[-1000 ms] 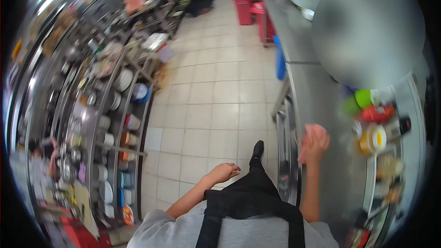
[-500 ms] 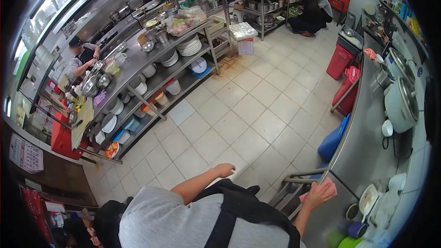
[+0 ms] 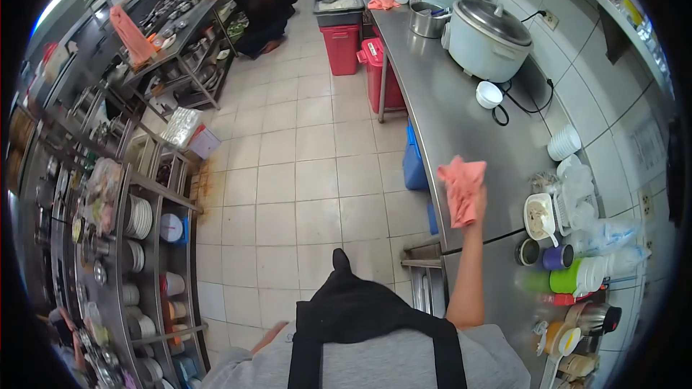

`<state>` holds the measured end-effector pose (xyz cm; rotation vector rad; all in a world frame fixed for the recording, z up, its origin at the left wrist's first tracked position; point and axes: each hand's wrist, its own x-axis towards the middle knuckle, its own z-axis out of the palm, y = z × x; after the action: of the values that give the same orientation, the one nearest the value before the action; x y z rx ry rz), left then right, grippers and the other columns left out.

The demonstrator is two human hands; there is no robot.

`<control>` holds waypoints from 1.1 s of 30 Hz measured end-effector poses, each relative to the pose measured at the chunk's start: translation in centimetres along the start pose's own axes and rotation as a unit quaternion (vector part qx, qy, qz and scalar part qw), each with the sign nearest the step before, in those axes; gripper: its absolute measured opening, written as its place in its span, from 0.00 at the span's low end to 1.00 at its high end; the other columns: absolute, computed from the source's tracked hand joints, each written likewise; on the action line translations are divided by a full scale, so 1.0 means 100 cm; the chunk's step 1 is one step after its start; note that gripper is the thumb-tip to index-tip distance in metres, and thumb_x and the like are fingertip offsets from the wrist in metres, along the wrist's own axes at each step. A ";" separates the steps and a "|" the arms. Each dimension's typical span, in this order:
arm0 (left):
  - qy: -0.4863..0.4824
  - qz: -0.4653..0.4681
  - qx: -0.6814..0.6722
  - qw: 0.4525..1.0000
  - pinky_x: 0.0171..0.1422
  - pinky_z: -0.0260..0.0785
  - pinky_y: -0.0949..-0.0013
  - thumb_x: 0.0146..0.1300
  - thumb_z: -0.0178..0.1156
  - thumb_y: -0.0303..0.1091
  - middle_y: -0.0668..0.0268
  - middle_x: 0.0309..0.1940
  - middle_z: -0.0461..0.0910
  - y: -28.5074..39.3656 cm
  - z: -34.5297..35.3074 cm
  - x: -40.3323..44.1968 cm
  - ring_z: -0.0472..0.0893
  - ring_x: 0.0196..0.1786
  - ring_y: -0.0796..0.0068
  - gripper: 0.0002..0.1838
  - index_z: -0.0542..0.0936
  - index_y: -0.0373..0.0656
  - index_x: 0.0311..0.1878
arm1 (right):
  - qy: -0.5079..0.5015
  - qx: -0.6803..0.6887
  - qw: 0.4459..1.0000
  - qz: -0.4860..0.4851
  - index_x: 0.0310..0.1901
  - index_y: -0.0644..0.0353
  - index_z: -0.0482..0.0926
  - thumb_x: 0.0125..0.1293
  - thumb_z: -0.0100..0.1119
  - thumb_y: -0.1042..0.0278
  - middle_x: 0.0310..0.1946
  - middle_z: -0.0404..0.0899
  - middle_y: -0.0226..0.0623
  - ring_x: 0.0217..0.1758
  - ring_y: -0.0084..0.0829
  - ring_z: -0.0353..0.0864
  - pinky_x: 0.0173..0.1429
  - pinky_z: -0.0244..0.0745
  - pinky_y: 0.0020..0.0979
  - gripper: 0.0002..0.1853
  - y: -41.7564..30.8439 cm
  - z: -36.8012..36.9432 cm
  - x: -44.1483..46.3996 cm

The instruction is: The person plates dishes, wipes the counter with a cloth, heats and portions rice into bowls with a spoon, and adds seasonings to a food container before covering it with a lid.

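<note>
My right hand (image 3: 481, 207) is closed on a pink cloth (image 3: 462, 186), which hangs in loose folds over the near edge of the steel counter (image 3: 497, 144). Most of the fingers are covered by the cloth. Low beside my apron, only a sliver of my left hand or wrist (image 3: 269, 336) shows, and its fingers are out of sight. Ahead of the cloth on the counter are a small white bowl (image 3: 488, 94) and a large rice cooker (image 3: 489, 39) with a metal lid. Right of it lies a white container (image 3: 539, 217) with a spoon-like handle.
A purple cup (image 3: 557, 257) and a green-lidded tub (image 3: 577, 276) stand at right. Under the counter are red bins (image 3: 340, 49) and a blue bin (image 3: 414, 161). Shelves of plates (image 3: 138, 217) line the left. Two people (image 3: 261, 14) crouch at the back.
My view has swung right toward the counter. My right hand has moved forward with the pink cloth, now over the counter. My left hand has dropped back beside my body.
</note>
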<state>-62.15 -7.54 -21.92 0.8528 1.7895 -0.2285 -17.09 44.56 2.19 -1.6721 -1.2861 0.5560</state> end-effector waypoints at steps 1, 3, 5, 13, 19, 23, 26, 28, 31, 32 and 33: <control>0.030 0.024 0.008 0.999 0.58 0.74 0.50 0.63 0.57 0.51 0.48 0.48 0.84 0.004 -0.033 0.020 0.82 0.53 0.46 0.22 0.83 0.44 0.50 | 0.065 -0.052 0.996 -0.012 0.63 0.68 0.73 0.73 0.51 0.68 0.62 0.74 0.50 0.67 0.44 0.72 0.70 0.67 0.40 0.20 0.010 -0.002 0.013; 0.159 0.062 -0.026 0.985 0.58 0.74 0.50 0.63 0.58 0.51 0.49 0.48 0.84 0.028 -0.102 0.062 0.82 0.53 0.47 0.23 0.83 0.43 0.51 | 0.179 -0.136 0.973 -0.056 0.65 0.69 0.70 0.73 0.52 0.67 0.64 0.72 0.52 0.68 0.45 0.72 0.70 0.68 0.42 0.22 0.005 0.029 0.042; 0.322 0.061 -0.162 0.931 0.58 0.75 0.53 0.67 0.58 0.45 0.47 0.49 0.83 0.090 -0.179 0.070 0.83 0.53 0.49 0.20 0.81 0.40 0.53 | 0.207 -0.147 0.955 -0.150 0.63 0.69 0.72 0.72 0.52 0.70 0.64 0.69 0.54 0.66 0.48 0.71 0.69 0.68 0.42 0.20 -0.046 0.045 0.025; 0.298 0.209 -0.177 0.914 0.59 0.73 0.59 0.69 0.58 0.39 0.61 0.52 0.82 0.211 -0.205 -0.030 0.81 0.56 0.61 0.19 0.77 0.46 0.61 | -0.438 0.067 0.857 -0.264 0.52 0.63 0.81 0.69 0.49 0.79 0.59 0.71 0.45 0.57 0.40 0.77 0.46 0.78 0.33 0.14 -0.121 0.302 -0.106; 0.579 -0.276 -0.494 0.587 0.56 0.76 0.58 0.64 0.55 0.28 0.50 0.48 0.84 0.041 0.087 -0.020 0.83 0.52 0.51 0.14 0.82 0.40 0.51 | -0.638 0.077 0.665 -0.381 0.46 0.61 0.83 0.70 0.50 0.78 0.53 0.75 0.42 0.51 0.35 0.78 0.41 0.77 0.29 0.11 -0.224 0.384 -0.225; 0.313 -0.582 -0.599 0.452 0.59 0.75 0.52 0.64 0.55 0.32 0.45 0.48 0.83 0.030 0.224 -0.126 0.82 0.54 0.46 0.13 0.82 0.39 0.47 | -0.705 0.096 0.570 -0.411 0.44 0.61 0.84 0.70 0.53 0.78 0.45 0.79 0.41 0.44 0.35 0.81 0.40 0.78 0.30 0.09 -0.275 0.416 -0.356; 0.267 -0.580 -0.616 0.460 0.63 0.73 0.55 0.63 0.58 0.35 0.48 0.48 0.84 0.037 0.288 -0.153 0.82 0.56 0.48 0.15 0.84 0.40 0.49 | -0.725 0.117 0.516 -0.441 0.43 0.61 0.84 0.69 0.54 0.77 0.42 0.80 0.43 0.41 0.37 0.82 0.41 0.79 0.32 0.09 -0.285 0.432 -0.464; 0.258 -0.556 -0.633 0.474 0.55 0.78 0.57 0.62 0.59 0.36 0.52 0.41 0.87 0.031 0.301 -0.167 0.86 0.48 0.54 0.14 0.85 0.39 0.46 | -0.737 0.128 0.481 -0.457 0.43 0.61 0.85 0.69 0.55 0.76 0.41 0.81 0.44 0.39 0.38 0.82 0.42 0.79 0.32 0.08 -0.285 0.437 -0.534; 0.334 -0.512 -0.692 0.384 0.40 0.77 0.63 0.62 0.60 0.35 0.56 0.32 0.85 -0.045 0.301 -0.171 0.85 0.36 0.64 0.12 0.85 0.38 0.42 | -0.750 0.153 0.447 -0.463 0.42 0.60 0.85 0.69 0.57 0.74 0.39 0.81 0.44 0.37 0.38 0.83 0.42 0.79 0.33 0.07 -0.318 0.437 -0.656; 0.358 -0.493 -0.710 0.354 0.35 0.76 0.65 0.62 0.61 0.35 0.58 0.29 0.85 -0.073 0.295 -0.169 0.84 0.32 0.67 0.11 0.85 0.38 0.41 | -0.752 0.156 0.438 -0.468 0.42 0.60 0.85 0.68 0.58 0.74 0.39 0.82 0.44 0.36 0.38 0.83 0.41 0.79 0.33 0.07 -0.329 0.438 -0.691; 0.379 -0.472 -0.728 0.322 0.30 0.76 0.67 0.62 0.61 0.35 0.59 0.26 0.85 -0.093 0.291 -0.165 0.84 0.28 0.71 0.11 0.85 0.37 0.40 | -0.754 0.155 0.427 -0.475 0.42 0.60 0.86 0.68 0.59 0.73 0.39 0.82 0.44 0.36 0.38 0.83 0.41 0.79 0.33 0.07 -0.341 0.441 -0.721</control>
<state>-43.83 -36.99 -21.00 -1.7633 2.0275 1.1710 -94.38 -3.62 -1.82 0.6208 -2.6727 1.4641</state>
